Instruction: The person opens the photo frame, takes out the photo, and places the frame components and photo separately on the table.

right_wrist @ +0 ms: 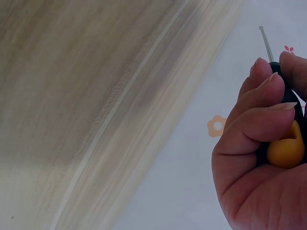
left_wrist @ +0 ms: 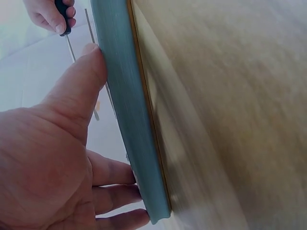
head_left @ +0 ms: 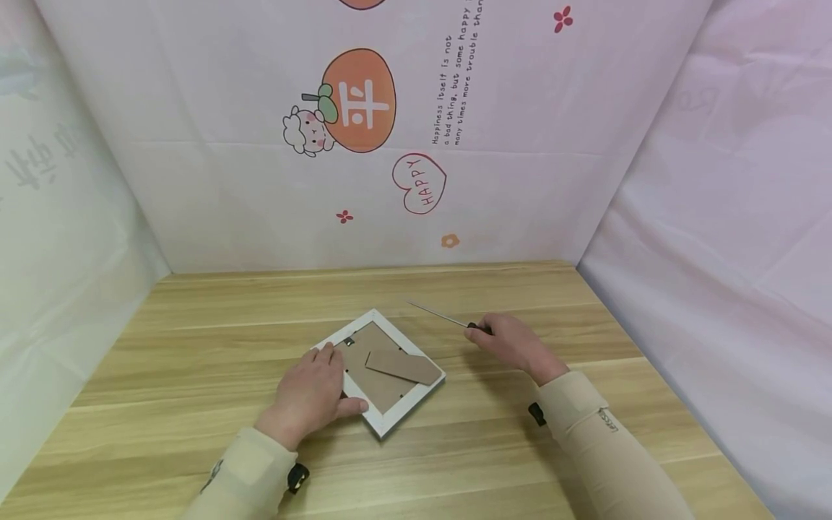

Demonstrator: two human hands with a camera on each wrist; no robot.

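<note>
A white picture frame (head_left: 396,336) lies face down near the middle of the table, its brown backing board (head_left: 383,393) and folded-out stand (head_left: 399,366) facing up. My left hand (head_left: 310,393) rests on the frame's left side, fingertips on the rim and thumb spread toward the near corner. In the left wrist view, the frame's side edge (left_wrist: 125,96) looks bluish beside the thumb. To the right of the frame, my right hand (head_left: 516,343) grips a screwdriver (head_left: 445,317). Its thin shaft points left toward the far side, and the dark handle has an orange end (right_wrist: 285,153).
The wood-grain table (head_left: 214,325) ends at a printed white curtain (head_left: 260,202) at the back. More pale fabric hangs at the left (head_left: 71,217) and right (head_left: 728,274) sides. Small dark clasps (head_left: 297,478) show at both sleeve cuffs.
</note>
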